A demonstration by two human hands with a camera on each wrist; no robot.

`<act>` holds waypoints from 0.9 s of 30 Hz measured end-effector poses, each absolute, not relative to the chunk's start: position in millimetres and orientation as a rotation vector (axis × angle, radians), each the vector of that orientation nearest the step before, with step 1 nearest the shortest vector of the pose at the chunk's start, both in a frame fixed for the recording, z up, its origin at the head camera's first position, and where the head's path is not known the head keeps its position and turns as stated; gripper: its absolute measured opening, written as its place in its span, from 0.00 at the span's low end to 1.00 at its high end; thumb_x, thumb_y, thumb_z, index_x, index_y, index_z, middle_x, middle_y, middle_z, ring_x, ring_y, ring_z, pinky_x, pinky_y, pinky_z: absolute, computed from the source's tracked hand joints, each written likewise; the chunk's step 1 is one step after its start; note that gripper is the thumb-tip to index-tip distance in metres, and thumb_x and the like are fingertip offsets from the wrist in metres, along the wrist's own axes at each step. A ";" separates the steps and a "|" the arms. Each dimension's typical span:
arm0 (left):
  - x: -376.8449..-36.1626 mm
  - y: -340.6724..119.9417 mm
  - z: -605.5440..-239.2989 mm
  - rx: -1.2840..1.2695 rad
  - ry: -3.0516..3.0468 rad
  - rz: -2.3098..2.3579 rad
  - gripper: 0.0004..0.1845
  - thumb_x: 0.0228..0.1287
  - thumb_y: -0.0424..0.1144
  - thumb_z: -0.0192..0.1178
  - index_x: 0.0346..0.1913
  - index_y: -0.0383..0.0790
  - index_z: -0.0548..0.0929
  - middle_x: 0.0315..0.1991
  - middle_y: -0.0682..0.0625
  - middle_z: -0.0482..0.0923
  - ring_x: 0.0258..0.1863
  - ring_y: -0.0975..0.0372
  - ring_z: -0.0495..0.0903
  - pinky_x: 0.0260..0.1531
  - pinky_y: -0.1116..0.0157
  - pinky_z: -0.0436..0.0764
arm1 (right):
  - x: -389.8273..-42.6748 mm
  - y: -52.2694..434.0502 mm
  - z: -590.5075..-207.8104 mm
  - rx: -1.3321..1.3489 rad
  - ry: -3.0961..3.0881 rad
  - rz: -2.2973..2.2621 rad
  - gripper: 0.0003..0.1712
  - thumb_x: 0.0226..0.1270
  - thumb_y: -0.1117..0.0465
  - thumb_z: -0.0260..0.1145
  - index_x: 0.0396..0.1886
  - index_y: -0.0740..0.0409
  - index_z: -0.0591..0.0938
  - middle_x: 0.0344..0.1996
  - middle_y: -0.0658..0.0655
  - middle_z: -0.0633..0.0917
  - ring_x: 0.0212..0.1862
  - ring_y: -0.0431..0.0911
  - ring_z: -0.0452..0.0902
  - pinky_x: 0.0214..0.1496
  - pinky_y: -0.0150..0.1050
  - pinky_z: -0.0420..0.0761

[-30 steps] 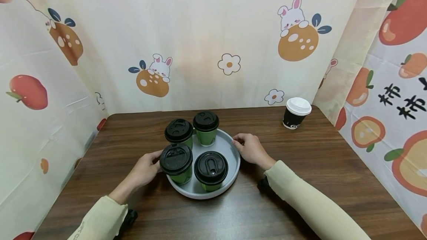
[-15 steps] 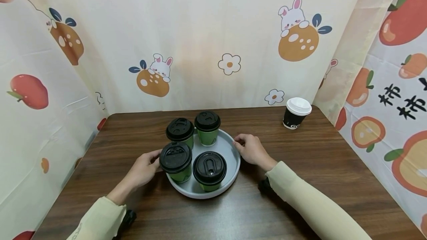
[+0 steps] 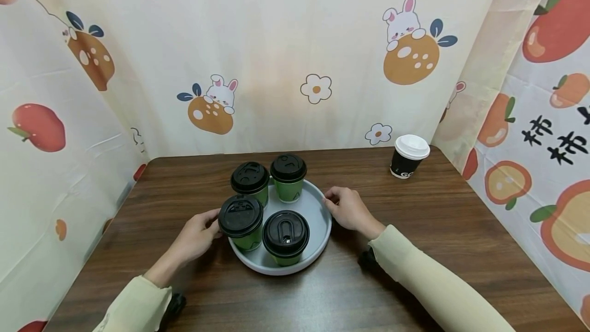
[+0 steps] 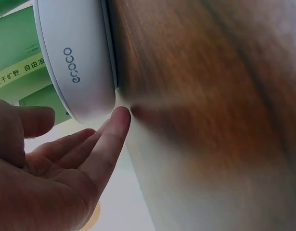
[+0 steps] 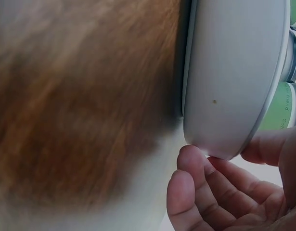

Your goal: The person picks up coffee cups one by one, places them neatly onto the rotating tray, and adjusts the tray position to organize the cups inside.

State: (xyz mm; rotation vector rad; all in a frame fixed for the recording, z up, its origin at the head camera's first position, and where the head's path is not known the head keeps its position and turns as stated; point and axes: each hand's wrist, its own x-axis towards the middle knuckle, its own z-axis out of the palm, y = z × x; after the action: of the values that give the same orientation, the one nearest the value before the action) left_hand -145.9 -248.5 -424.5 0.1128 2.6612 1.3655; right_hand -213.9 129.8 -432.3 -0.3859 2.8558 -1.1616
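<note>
In the head view, a round pale grey tray (image 3: pixel 318 219) on the wooden table carries several green paper cups with black lids, among them a front-left cup (image 3: pixel 240 216), a front-right cup (image 3: pixel 286 237), a back-left cup (image 3: pixel 250 178) and a back-right cup (image 3: pixel 288 170). My left hand (image 3: pixel 195 234) is at the tray's left side. Its fairly straight fingertips (image 4: pixel 120 115) touch the tray's lower wall, while the thumb stands off the rim. On the right, my right hand (image 3: pixel 349 209) pinches the tray's edge, thumb at the rim and fingers against the outer wall (image 5: pixel 229 82).
A black paper cup with a white lid (image 3: pixel 410 155) stands at the table's back right. Printed fabric (image 3: pixel 276 40) encloses the table at the back and both sides. Brown tabletop (image 3: pixel 295 306) stretches in front of the tray.
Seen from above, the cups have turned slightly clockwise with the tray: the back cups shifted right, the front ones left. The tray stays in about the same place, and both hands moved only slightly.
</note>
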 end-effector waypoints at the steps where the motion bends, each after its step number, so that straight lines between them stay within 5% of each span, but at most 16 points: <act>1: -145.5 -249.0 -424.3 0.109 2.675 1.350 0.24 0.82 0.43 0.51 0.72 0.33 0.73 0.61 0.36 0.80 0.47 0.52 0.86 0.49 0.54 0.84 | -213.6 129.8 -432.2 -0.381 2.852 -1.164 0.09 0.76 0.60 0.65 0.46 0.60 0.87 0.36 0.52 0.87 0.36 0.42 0.82 0.38 0.39 0.83; 27: -142.5 -252.3 -422.0 0.098 2.746 1.297 0.20 0.82 0.44 0.53 0.66 0.37 0.79 0.44 0.48 0.85 0.45 0.56 0.82 0.43 0.62 0.79 | -201.7 132.8 -428.1 -0.405 2.875 -1.092 0.04 0.72 0.61 0.67 0.38 0.56 0.86 0.30 0.48 0.85 0.32 0.40 0.79 0.37 0.39 0.81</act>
State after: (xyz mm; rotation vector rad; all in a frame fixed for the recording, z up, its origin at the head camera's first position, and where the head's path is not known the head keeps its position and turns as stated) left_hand -142.5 -252.3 -422.0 0.0975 2.7465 1.2968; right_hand -201.7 132.8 -428.1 -0.4054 2.8752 -1.0918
